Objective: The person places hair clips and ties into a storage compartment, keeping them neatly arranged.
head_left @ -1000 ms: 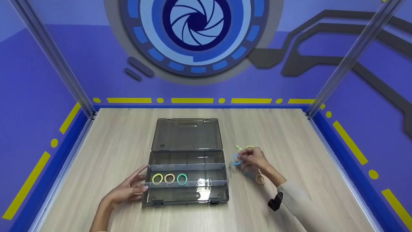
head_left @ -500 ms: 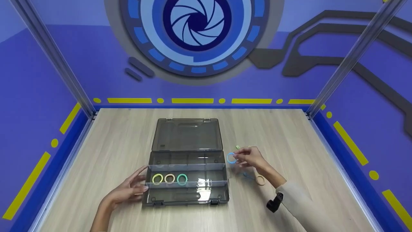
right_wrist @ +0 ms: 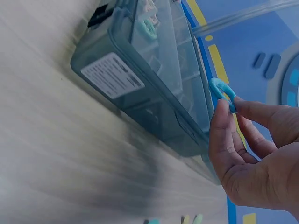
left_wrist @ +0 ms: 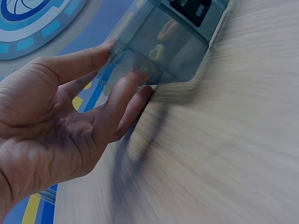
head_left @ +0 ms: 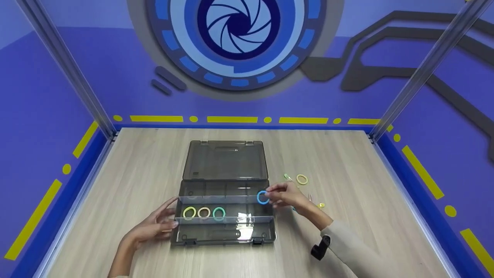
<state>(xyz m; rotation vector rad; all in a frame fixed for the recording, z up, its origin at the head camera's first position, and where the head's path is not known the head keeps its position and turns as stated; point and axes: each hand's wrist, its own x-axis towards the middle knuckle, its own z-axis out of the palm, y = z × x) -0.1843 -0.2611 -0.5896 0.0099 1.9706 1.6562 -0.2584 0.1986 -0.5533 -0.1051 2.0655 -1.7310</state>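
Observation:
My right hand (head_left: 287, 196) pinches a blue ring (head_left: 258, 197) between thumb and fingertips, over the right end of a clear grey compartment box (head_left: 208, 234). In the right wrist view the ring (right_wrist: 216, 86) stands out past the fingertips, above the box's rim. The box's lid (head_left: 225, 160) lies folded back. Inside the middle row sit a yellow ring (head_left: 184, 213), a peach ring (head_left: 199, 213) and a green ring (head_left: 214, 213), side by side at the left. My left hand (head_left: 148, 228) touches the box's left side with relaxed fingers, the thumb reaching toward its upper edge.
Right of the box, another yellow ring (head_left: 297, 179), a small green clip-like piece (head_left: 287, 176) and a small yellow piece (head_left: 321, 205) lie on the wooden table (head_left: 339, 162). Blue walls enclose the table at the back and sides. A label (right_wrist: 113, 75) is on the box's right end.
My right hand has carried the blue ring leftward from the loose pieces to over the box's right end, uncovering the yellow ring on the table. The left hand stays at the box.

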